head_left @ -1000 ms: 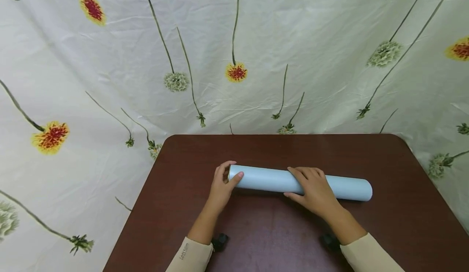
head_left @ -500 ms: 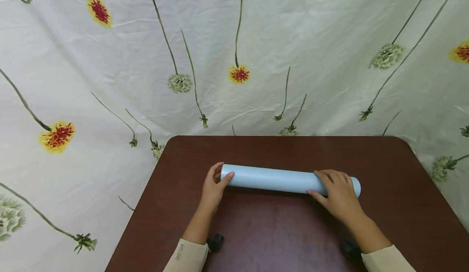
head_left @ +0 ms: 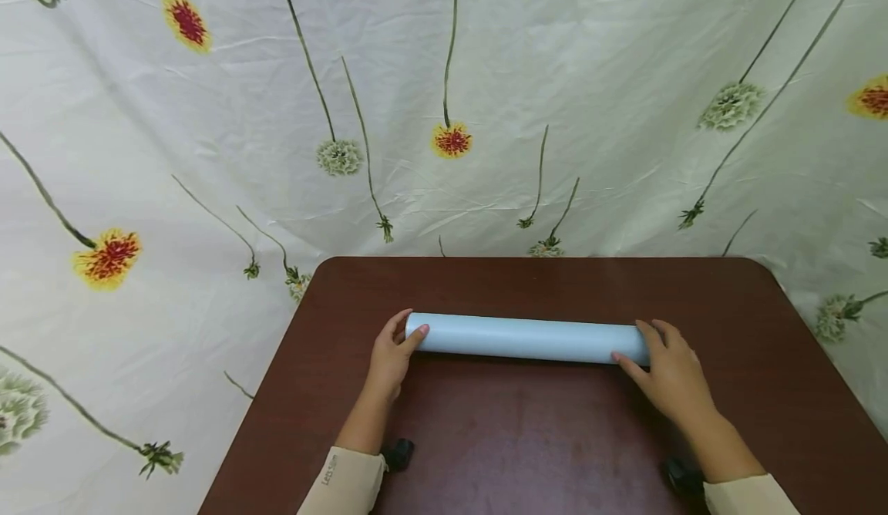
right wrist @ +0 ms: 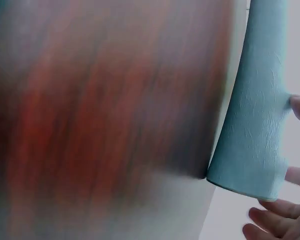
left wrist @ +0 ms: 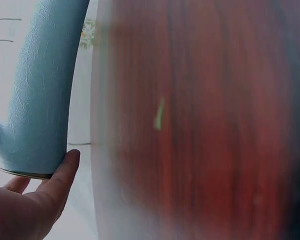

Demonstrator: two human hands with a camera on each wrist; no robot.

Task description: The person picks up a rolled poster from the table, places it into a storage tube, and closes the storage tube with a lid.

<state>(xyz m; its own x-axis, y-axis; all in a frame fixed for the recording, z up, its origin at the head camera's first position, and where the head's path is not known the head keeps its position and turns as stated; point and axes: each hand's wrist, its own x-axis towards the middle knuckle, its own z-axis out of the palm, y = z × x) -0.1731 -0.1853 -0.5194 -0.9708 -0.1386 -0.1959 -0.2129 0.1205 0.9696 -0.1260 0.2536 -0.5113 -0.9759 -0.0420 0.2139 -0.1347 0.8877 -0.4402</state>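
Observation:
A light blue roll (head_left: pixel 520 338) of textured sheet, like wallpaper, lies crosswise over the table, its right end slightly nearer to me. My left hand (head_left: pixel 390 351) grips the left end, thumb on the near side and fingers behind. In the left wrist view, the fingers (left wrist: pixel 64 175) of that hand wrap the roll's end (left wrist: pixel 37 110). At the other end, my right hand (head_left: pixel 674 372) holds the roll with its thumb in front and fingers over the top. The right wrist view shows several fingers (right wrist: pixel 275 220) around the roll's rim (right wrist: pixel 240 193).
The dark reddish-brown table (head_left: pixel 520 438) has rounded far corners. Behind it and to the left hangs a white cloth (head_left: pixel 610 52) printed with flowers. Dark devices (head_left: pixel 399 454) sit at both wrists by the beige sleeves (head_left: pixel 343 483).
My right hand has slid along the roll from its middle to its right end. The roll and my left hand have shifted left.

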